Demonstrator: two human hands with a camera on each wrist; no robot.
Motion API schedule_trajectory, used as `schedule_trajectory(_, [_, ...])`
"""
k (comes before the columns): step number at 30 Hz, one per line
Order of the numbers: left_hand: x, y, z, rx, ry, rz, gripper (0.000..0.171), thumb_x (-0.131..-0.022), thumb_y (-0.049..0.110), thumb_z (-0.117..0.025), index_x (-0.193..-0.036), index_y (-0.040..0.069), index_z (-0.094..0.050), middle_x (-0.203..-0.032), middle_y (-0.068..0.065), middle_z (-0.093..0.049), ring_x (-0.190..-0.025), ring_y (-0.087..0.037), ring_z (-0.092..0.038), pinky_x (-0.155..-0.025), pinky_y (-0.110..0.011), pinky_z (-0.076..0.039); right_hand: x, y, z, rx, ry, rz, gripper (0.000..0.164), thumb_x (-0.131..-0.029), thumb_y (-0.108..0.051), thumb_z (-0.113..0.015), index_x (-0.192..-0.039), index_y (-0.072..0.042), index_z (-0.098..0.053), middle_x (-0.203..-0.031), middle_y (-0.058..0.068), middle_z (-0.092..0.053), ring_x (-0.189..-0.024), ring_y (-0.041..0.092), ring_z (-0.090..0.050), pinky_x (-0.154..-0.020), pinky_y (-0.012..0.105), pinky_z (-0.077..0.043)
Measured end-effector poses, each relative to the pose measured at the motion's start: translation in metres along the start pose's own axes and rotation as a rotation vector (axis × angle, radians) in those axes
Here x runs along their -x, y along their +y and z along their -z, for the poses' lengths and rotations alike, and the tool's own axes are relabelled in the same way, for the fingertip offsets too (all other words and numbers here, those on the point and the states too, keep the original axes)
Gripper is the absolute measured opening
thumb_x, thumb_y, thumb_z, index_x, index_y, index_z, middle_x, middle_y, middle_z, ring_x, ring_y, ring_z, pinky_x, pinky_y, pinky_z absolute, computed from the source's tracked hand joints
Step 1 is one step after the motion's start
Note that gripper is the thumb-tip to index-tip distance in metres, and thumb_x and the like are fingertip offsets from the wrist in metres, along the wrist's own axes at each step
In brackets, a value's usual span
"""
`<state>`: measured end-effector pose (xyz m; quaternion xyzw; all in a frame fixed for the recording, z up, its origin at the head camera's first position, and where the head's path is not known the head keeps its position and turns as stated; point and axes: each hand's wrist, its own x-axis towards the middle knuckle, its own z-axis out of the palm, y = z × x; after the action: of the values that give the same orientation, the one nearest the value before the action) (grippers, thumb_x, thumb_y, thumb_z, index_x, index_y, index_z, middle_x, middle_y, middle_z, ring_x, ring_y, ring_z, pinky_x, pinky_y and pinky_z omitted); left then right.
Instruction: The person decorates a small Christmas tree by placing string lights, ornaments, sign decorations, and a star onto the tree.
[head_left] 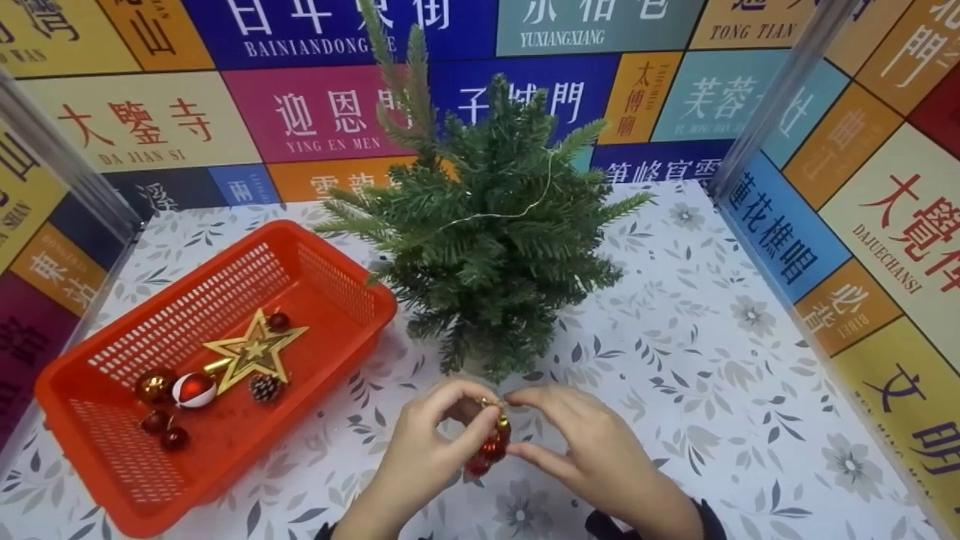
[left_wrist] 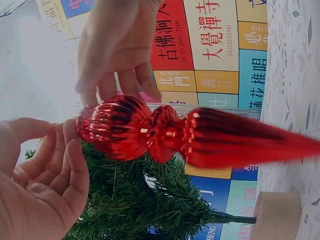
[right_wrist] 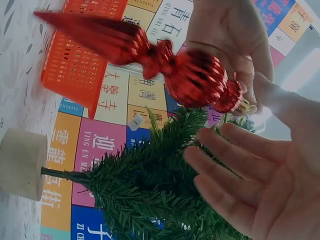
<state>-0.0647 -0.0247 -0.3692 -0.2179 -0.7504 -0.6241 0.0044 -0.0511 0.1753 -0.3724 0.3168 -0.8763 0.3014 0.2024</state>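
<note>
A shiny red finial-shaped Christmas ornament with a gold cap hangs point down in front of the tree. My left hand pinches it at its top end, thumb and forefinger together. Close on the other side, my right hand has its thumb and fingers apart around the cap's height; whether a fingertip touches the ornament is hard to tell. In the left wrist view the ornament shows its ribbed bulb and long tapered tip. The right wrist view shows the right hand's fingers loosely extended beside it.
Just beyond the hands stands a small artificial Christmas tree on a pale round base, with a thin wire across its branches. At left, a red plastic basket holds a gold star, a pinecone and several baubles. Printed panels enclose the table.
</note>
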Motion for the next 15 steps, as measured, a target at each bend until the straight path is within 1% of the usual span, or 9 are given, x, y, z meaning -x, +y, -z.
schedule_trajectory(2, [0.0, 0.0, -0.001, -0.048, -0.024, 0.01, 0.008, -0.093, 0.023, -0.065, -0.096, 0.016, -0.067, -0.087, 0.001, -0.066, -0.071, -0.007, -0.063, -0.064, -0.025, -0.056, -0.001, -0.002, -0.002, -0.054, 0.067, 0.022, 0.034, -0.083, -0.023, -0.075, -0.115, -0.014, -0.065, -0.108, -0.003, -0.069, -0.097, 0.014, -0.066, -0.083, 0.027, -0.055])
schedule_trajectory(4, [0.0, 0.0, -0.002, -0.085, -0.036, 0.007, 0.008, -0.093, 0.025, -0.065, -0.096, 0.017, -0.068, -0.087, 0.002, -0.066, -0.071, -0.006, -0.063, -0.062, -0.024, -0.055, -0.003, -0.003, -0.004, -0.101, 0.125, 0.043, 0.03, -0.083, -0.016, -0.076, -0.111, -0.013, -0.067, -0.103, -0.002, -0.07, -0.092, 0.014, -0.067, -0.082, 0.022, -0.055])
schedule_trajectory(6, [0.001, -0.001, -0.002, -0.119, -0.029, -0.022, 0.007, -0.093, 0.023, -0.066, -0.096, 0.017, -0.068, -0.09, 0.002, -0.067, -0.072, -0.006, -0.063, -0.061, -0.024, -0.055, -0.005, -0.003, -0.007, -0.133, 0.168, 0.048, 0.027, -0.081, -0.012, -0.077, -0.107, -0.013, -0.068, -0.099, -0.001, -0.071, -0.087, 0.013, -0.067, -0.079, 0.018, -0.054])
schedule_trajectory(9, [0.0, -0.002, -0.002, -0.177, -0.005, -0.072, 0.007, -0.093, 0.022, -0.066, -0.095, 0.016, -0.069, -0.093, 0.004, -0.068, -0.073, -0.005, -0.063, -0.066, -0.024, -0.055, -0.007, -0.002, -0.009, -0.166, 0.203, 0.036, 0.023, -0.079, -0.007, -0.077, -0.1, -0.012, -0.07, -0.094, -0.001, -0.072, -0.083, 0.012, -0.067, -0.076, 0.016, -0.053])
schedule_trajectory(11, [-0.001, -0.003, -0.002, -0.21, 0.017, -0.105, 0.007, -0.093, 0.021, -0.066, -0.095, 0.016, -0.07, -0.092, 0.005, -0.068, -0.074, -0.005, -0.062, -0.066, -0.024, -0.055, -0.009, -0.001, -0.011, -0.177, 0.216, 0.033, 0.022, -0.077, -0.004, -0.077, -0.097, -0.012, -0.071, -0.09, -0.001, -0.072, -0.08, 0.012, -0.067, -0.075, 0.016, -0.054])
schedule_trajectory(15, [-0.003, -0.003, -0.001, -0.292, 0.098, -0.207, 0.004, -0.09, 0.017, -0.069, -0.094, 0.016, -0.07, -0.09, 0.007, -0.067, -0.074, -0.005, -0.061, -0.067, -0.022, -0.054, -0.016, 0.0, -0.011, -0.162, 0.235, 0.046, 0.02, -0.076, -0.001, -0.077, -0.093, -0.01, -0.07, -0.086, -0.001, -0.071, -0.074, 0.01, -0.065, -0.071, 0.016, -0.054])
